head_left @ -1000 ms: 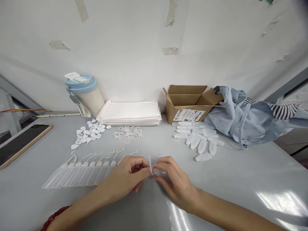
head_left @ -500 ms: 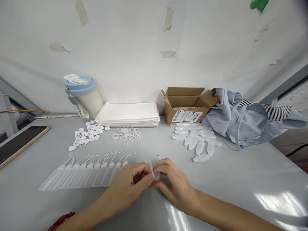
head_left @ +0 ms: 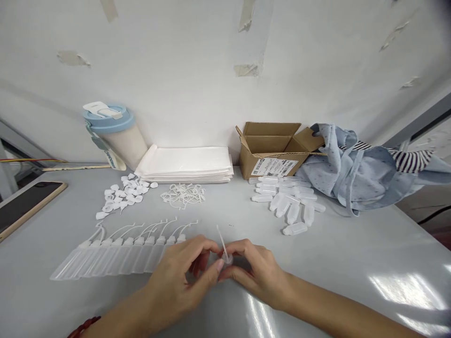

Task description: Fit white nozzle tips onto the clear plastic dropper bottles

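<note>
At lower centre, a small translucent bottle [head_left: 229, 259] is pinched in the nearly closed right hand [head_left: 259, 270], its slim strap [head_left: 222, 241] tilted upward; the strapped end is gripped by the partly curled left hand [head_left: 185, 274]. Apparently the strap is being fitted; firm, steady pressing seems called for.

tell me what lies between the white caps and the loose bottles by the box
A pile of thin white straps, then grey tabletop, in the head view.

Brightly lit, w/ white glare on table [head_left: 327, 249], lower R; edges stretched.
</note>
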`<state>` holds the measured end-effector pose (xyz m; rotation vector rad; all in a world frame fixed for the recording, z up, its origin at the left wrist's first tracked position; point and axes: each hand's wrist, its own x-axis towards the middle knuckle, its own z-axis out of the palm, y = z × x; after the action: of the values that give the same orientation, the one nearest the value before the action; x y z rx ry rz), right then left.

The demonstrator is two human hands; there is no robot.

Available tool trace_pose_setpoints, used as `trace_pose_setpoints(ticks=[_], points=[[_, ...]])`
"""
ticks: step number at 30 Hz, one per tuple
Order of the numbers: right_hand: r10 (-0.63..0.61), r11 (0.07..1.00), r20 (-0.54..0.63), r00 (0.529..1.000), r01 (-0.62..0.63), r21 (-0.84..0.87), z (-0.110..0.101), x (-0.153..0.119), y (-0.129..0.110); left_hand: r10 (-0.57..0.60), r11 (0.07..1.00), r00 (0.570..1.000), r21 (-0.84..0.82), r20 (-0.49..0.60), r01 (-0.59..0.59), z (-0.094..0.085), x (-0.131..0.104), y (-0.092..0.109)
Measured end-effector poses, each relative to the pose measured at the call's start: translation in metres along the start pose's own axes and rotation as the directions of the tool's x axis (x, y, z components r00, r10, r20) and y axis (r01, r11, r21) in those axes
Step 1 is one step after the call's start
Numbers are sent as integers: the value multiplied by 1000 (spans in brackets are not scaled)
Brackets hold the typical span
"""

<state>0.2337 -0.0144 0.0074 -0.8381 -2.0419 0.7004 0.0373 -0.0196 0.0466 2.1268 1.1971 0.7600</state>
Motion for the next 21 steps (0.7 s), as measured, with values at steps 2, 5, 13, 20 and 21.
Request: trace_pose_setpoints(ticks=[2,5,13,20,21], points=[[-16,999,23,1000,17,-45,-1,0,0,93,994,995,59,-29,-91,3,-1,-2],[-86,992,29,996,89,-93,-2,1,0,168,980,982,124,-89,-157,8,-2,-2],[-223,966,36,974,226,-124,-5,5,-5,121,991,984,67,-130,-114,9,0,6],[-201,971,22,979,202,-131,-4,6,-5,147,988,985,62,-91,-141,6,0,6],[-193,972,28,981,195,-129,-4,5,-4,144,988,986,60,-88,-139,6,0,6]])
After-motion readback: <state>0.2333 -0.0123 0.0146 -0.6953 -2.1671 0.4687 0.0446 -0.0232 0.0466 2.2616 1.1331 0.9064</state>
